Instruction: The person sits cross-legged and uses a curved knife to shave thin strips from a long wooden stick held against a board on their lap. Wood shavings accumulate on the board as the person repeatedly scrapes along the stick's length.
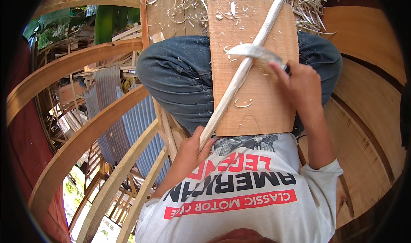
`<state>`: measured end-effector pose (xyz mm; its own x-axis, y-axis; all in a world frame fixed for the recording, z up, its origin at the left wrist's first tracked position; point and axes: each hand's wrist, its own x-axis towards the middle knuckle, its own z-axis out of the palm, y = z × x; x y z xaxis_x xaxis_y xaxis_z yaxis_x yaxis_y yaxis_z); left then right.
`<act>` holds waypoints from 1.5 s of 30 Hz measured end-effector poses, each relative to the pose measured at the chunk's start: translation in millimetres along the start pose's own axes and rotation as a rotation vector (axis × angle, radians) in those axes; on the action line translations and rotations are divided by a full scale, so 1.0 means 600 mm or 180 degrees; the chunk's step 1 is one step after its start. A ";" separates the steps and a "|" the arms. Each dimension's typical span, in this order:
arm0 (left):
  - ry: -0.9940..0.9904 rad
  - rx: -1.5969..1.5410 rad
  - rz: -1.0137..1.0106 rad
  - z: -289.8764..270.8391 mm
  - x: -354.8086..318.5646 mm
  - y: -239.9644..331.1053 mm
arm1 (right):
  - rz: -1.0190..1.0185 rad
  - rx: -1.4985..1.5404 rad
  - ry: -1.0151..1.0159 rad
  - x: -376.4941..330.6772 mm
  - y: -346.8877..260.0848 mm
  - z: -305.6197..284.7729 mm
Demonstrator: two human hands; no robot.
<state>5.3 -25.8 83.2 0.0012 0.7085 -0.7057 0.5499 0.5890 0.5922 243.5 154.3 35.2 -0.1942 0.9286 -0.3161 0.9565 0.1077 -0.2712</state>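
Note:
A long pale stick (pixel 233 87), stripped of bark, runs slantwise over a flat wooden board (pixel 265 102) lying across my lap. My left hand (pixel 192 148) is wrapped round the stick's near end, close to my belly. In my right hand (pixel 302 82) is the dark handle of a knife with a curved blade (pixel 252 51). Its blade crosses over the stick around the upper middle of the board; whether the edge bites into the wood cannot be made out. A few small shavings (pixel 243 104) lie on the board.
Beyond the board is a heap of curled shavings (pixel 299 3). Wooden railing bars (pixel 81 136) stand on my left, with corrugated metal sheets (pixel 141 131) and scrap wood below them. Wide planks (pixel 364 76) stretch along my right. My bent legs (pixel 177 76) flank the board.

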 end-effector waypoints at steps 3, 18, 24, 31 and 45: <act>0.0009 -0.0080 -0.0014 0.007 -0.006 -0.011 | 0.0475 -0.0088 0.0294 0.039 0.057 -0.017; -0.0210 0.0256 -0.0333 0.016 -0.004 -0.011 | -0.0619 -0.0092 -0.0041 -0.036 -0.019 0.003; -0.0028 0.0018 0.0062 0.020 0.004 -0.019 | -0.0539 -0.0220 0.0050 -0.019 -0.014 0.007; -0.0104 -0.0149 0.0078 0.024 -0.002 -0.032 | 0.0669 -0.0302 0.0262 0.059 0.069 -0.014; -0.0526 -0.0109 -0.0528 0.007 0.007 -0.009 | -0.0389 -0.0201 -0.0132 -0.024 -0.014 0.009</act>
<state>5.9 -27.8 75.5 0.0515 0.5293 -0.8469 0.5252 0.7069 0.4738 236.9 138.0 37.0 -0.3177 0.8919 -0.3218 0.9367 0.2425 -0.2526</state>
